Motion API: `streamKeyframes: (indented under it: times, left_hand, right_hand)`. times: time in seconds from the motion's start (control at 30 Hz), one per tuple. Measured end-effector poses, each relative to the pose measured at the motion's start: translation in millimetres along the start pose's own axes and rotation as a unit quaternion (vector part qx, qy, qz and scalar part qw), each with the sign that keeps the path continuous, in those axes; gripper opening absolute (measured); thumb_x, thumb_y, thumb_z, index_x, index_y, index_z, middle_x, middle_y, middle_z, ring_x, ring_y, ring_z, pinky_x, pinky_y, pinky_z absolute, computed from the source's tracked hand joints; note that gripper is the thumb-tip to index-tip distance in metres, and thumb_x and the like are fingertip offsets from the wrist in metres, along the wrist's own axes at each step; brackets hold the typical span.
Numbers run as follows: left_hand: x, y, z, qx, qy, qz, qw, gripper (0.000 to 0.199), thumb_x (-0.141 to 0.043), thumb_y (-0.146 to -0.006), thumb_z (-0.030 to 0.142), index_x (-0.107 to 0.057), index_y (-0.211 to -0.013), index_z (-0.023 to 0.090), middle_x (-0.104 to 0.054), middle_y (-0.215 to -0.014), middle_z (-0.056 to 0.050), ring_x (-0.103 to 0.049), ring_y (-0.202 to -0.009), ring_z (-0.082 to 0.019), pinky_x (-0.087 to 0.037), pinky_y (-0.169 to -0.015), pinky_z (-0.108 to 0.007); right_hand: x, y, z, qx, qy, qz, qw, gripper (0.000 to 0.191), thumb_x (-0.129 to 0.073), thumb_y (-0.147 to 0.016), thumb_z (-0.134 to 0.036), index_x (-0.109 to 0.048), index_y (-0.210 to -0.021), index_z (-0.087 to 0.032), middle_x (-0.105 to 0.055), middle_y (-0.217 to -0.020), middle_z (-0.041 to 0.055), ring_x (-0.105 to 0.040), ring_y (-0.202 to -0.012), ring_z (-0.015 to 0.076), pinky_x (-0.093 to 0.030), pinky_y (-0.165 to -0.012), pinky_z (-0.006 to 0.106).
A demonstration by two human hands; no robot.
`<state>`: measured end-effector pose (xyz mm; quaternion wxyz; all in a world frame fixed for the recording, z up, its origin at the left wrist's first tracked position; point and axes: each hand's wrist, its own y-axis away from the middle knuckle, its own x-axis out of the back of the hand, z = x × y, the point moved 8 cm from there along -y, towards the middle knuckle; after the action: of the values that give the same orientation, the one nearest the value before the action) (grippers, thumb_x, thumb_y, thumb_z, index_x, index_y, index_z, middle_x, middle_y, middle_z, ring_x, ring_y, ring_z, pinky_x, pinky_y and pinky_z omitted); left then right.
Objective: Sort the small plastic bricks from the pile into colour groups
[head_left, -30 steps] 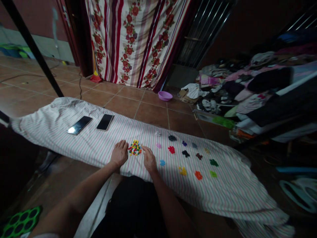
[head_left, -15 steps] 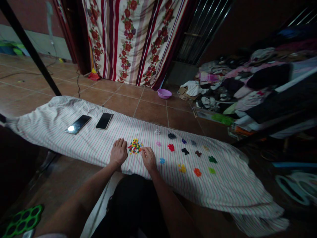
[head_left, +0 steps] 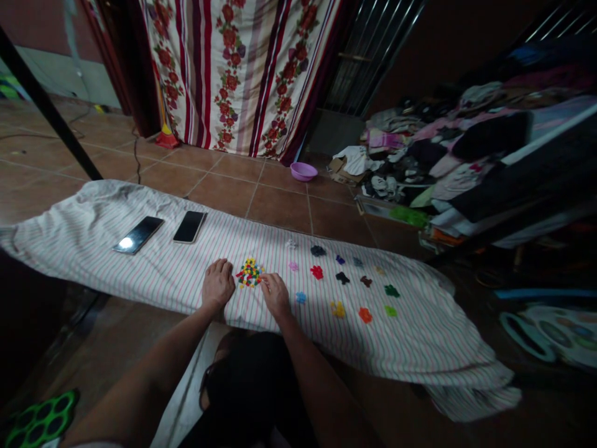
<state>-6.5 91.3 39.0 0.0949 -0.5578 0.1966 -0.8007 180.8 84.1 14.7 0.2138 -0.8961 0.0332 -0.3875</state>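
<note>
A mixed pile of small coloured pieces (head_left: 250,272) lies on the striped cloth (head_left: 186,274) between my hands. My left hand (head_left: 218,283) rests on the cloth just left of the pile, palm down, holding nothing. My right hand (head_left: 275,294) is at the pile's right edge with fingertips pinched together; whatever is between them is too small to name. To the right lie separate one-colour heaps, among them red (head_left: 316,272), yellow (head_left: 338,309), orange (head_left: 365,315), light blue (head_left: 301,297), black (head_left: 342,277) and dark green (head_left: 392,290).
Two phones, one with a glare spot (head_left: 138,235) and one dark (head_left: 189,226), lie on the cloth's left part. Beyond the cloth, a purple basin (head_left: 303,172) stands on the tiled floor. Heaped clothes (head_left: 443,143) fill the right side.
The whole view has shifted slightly, with things appearing further left. My right hand remains pinched at the pile's right edge, and my left hand stays flat beside it.
</note>
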Motion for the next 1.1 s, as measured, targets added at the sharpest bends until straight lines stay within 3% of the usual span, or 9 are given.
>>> streamKeyframes:
  times: [0.4, 0.83, 1.1]
  left_hand:
    - [3.0, -1, 12, -0.027, -0.052, -0.009, 0.998, 0.022, -0.038, -0.089, 0.023, -0.057, -0.099, 0.019, -0.059, -0.112, -0.012, -0.050, -0.112, -0.028, -0.039, -0.096, -0.044]
    - [1.6, 3, 8, -0.019, -0.061, -0.005, 0.998, 0.025, -0.043, -0.086, 0.020, -0.058, -0.105, 0.016, -0.055, -0.129, -0.015, -0.043, -0.129, -0.030, -0.035, -0.106, -0.044]
    - [2.1, -1, 8, 0.012, -0.066, -0.040, 0.997, 0.022, -0.044, -0.084, 0.021, -0.058, -0.101, 0.017, -0.051, -0.135, -0.017, -0.043, -0.130, -0.031, -0.041, -0.099, -0.045]
  right_hand:
    - [2, 0, -5, 0.006, 0.016, -0.010, 1.000, 0.016, -0.050, -0.088, -0.015, -0.064, -0.095, -0.022, -0.064, -0.094, 0.0049, -0.059, -0.094, 0.0189, -0.047, -0.087, 0.031]
    - [6, 0, -7, -0.004, 0.011, -0.009, 1.000, 0.020, -0.048, -0.089, -0.015, -0.065, -0.097, -0.021, -0.065, -0.095, 0.0055, -0.059, -0.094, 0.0183, -0.047, -0.088, 0.030]
    - [3, 0, -3, -0.015, 0.005, -0.015, 1.000, 0.021, -0.048, -0.090, -0.017, -0.066, -0.099, -0.021, -0.065, -0.096, 0.0057, -0.059, -0.096, 0.0185, -0.047, -0.089, 0.031]
